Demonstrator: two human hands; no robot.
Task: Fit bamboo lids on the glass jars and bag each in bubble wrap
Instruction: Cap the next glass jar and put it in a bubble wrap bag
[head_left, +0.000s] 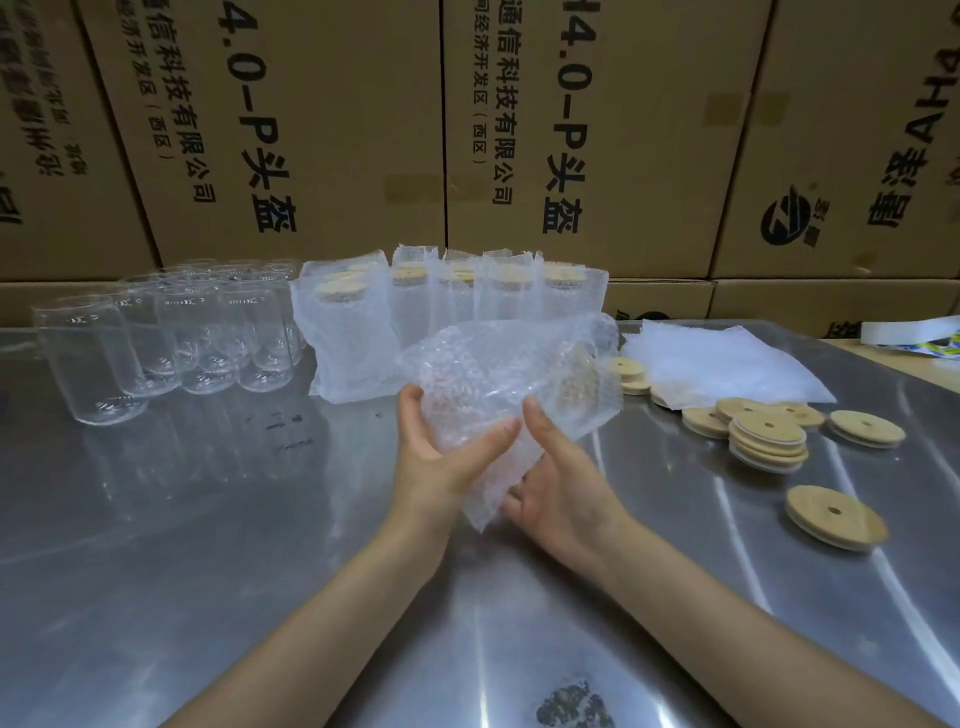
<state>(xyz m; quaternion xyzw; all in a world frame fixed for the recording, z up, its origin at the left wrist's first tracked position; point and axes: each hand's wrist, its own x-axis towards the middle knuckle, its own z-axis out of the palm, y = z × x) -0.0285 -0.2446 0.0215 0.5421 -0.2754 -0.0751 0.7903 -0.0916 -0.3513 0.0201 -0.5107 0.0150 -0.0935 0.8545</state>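
I hold a bubble-wrap bag (498, 384) up over the middle of the steel table (208, 519). My left hand (441, 457) grips its lower left side, thumb laid across the wrap. My right hand (556, 483) holds the lower right side, thumb on the wrap and fingers behind it. Something pale shows faintly through the bag; I cannot tell what. Several bare glass jars (171, 332) stand at the far left. Several lidded jars in bubble wrap (447, 296) stand in a row behind the bag. Loose bamboo lids (769, 436) lie at the right, one (834, 517) closer to me.
A flat pile of bubble-wrap bags (727, 364) lies at the far right, beside more lids (628, 369). Printed cardboard boxes (571, 130) form a wall behind the table. A strip of tape or strap (909, 335) lies past the table's right edge.
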